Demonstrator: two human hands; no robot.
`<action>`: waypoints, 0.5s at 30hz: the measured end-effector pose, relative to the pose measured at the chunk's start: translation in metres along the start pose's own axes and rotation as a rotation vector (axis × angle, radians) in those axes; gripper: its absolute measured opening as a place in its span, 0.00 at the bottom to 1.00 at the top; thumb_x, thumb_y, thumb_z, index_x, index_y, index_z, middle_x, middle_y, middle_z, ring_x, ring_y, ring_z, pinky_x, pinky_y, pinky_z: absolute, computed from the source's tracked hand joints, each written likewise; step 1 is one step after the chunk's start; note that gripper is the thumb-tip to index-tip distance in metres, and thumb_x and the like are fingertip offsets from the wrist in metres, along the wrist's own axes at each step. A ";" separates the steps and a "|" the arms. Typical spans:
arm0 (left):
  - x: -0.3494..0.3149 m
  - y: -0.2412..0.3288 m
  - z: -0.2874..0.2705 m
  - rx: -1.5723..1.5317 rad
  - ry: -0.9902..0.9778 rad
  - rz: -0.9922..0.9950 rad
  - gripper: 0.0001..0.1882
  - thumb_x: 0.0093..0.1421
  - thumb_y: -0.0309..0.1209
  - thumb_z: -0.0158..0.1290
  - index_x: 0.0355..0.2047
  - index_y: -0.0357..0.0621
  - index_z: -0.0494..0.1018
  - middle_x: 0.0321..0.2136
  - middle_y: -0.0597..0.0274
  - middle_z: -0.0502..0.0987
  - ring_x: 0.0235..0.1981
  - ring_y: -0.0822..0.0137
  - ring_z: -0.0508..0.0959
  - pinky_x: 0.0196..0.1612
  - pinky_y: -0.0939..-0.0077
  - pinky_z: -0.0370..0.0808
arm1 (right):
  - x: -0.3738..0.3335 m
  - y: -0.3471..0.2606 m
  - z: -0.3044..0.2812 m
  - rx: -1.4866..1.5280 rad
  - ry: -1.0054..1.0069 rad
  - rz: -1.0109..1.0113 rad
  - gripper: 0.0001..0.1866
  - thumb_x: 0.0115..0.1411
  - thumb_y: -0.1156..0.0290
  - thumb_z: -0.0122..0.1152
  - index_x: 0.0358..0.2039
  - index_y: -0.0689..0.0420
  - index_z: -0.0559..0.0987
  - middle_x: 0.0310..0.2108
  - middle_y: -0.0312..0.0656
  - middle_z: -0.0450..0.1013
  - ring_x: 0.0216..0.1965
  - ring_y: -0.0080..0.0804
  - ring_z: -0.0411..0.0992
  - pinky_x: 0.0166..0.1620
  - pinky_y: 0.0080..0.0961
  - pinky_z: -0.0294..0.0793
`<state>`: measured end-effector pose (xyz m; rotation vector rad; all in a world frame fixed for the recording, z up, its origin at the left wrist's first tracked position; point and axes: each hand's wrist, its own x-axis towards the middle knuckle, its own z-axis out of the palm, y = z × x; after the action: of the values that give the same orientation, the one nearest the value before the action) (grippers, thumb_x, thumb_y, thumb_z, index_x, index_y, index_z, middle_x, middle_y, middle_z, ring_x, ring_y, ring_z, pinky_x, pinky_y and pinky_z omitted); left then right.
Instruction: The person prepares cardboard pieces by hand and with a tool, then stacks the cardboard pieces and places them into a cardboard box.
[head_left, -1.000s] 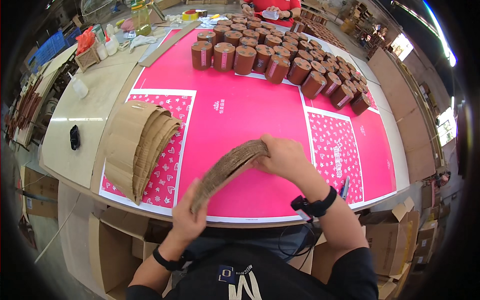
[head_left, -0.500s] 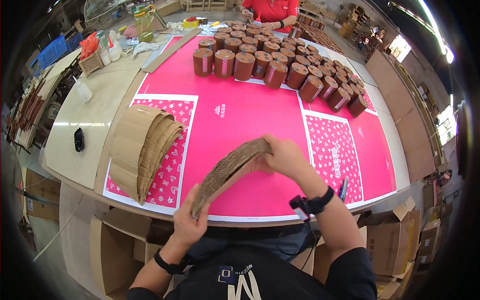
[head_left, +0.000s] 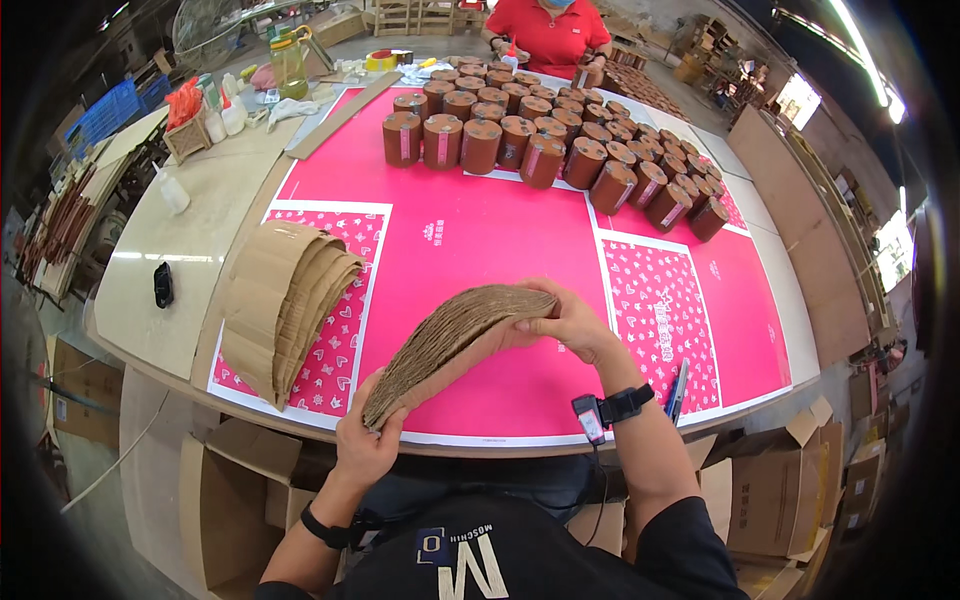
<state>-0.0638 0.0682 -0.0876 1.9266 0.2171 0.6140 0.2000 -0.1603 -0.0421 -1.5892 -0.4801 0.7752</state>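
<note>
A thick stack of corrugated cardboard strips (head_left: 455,335) arches between my two hands, its fluted edges facing up and the layers slightly fanned. My left hand (head_left: 367,437) pinches the near-left end. The far-right end is gripped by my right hand (head_left: 570,322), thumb below the edge. Beneath the stack lies a bright pink printed sheet (head_left: 470,240) with white borders. To the left, a curved pile of larger brown cardboard sheets (head_left: 275,310) rests on a patterned part of the pink covering. Beside my right forearm lies a utility knife (head_left: 678,392).
Many brown cylindrical containers (head_left: 541,160) stand in rows at the far side. Behind them is a person in a red shirt (head_left: 550,40). A flat cardboard strip (head_left: 345,115), white bottles (head_left: 173,192) and a small black object (head_left: 162,285) lie leftward. Open cartons (head_left: 235,500) sit below the table edge.
The cardboard stack has spread wider and flatter, showing more of its fluted edges. My left hand has moved slightly left and down, my right slightly right. The person opposite has shifted posture.
</note>
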 end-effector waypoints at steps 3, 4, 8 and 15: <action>-0.017 -0.009 -0.016 -0.089 -0.042 -0.072 0.29 0.65 0.25 0.57 0.66 0.36 0.64 0.53 0.46 0.79 0.53 0.59 0.81 0.55 0.69 0.77 | 0.018 0.021 0.011 0.008 -0.025 -0.044 0.30 0.58 0.75 0.72 0.61 0.63 0.72 0.53 0.42 0.76 0.56 0.31 0.73 0.60 0.29 0.73; -0.024 -0.014 -0.017 -0.027 -0.041 -0.090 0.29 0.66 0.25 0.57 0.66 0.36 0.64 0.56 0.47 0.77 0.56 0.60 0.79 0.57 0.69 0.76 | 0.022 0.025 0.016 -0.020 -0.034 -0.079 0.28 0.59 0.75 0.71 0.59 0.65 0.72 0.53 0.45 0.76 0.55 0.34 0.74 0.57 0.30 0.75; -0.002 0.012 0.006 -0.244 -0.124 -0.299 0.34 0.68 0.30 0.54 0.72 0.48 0.56 0.59 0.50 0.75 0.52 0.65 0.80 0.53 0.71 0.78 | 0.012 0.036 -0.001 -0.112 0.226 -0.276 0.21 0.61 0.84 0.59 0.56 0.66 0.72 0.49 0.48 0.77 0.52 0.36 0.76 0.57 0.32 0.75; -0.004 0.068 0.051 0.231 0.316 0.044 0.36 0.65 0.32 0.54 0.71 0.41 0.56 0.34 0.41 0.80 0.30 0.47 0.83 0.36 0.62 0.80 | 0.088 0.028 0.016 -0.557 0.286 -0.443 0.20 0.61 0.76 0.67 0.52 0.67 0.75 0.40 0.49 0.80 0.45 0.33 0.78 0.48 0.31 0.76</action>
<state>-0.0498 -0.0042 -0.0441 2.0511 0.4631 0.9576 0.2458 -0.0925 -0.0888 -1.9656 -0.8484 0.0667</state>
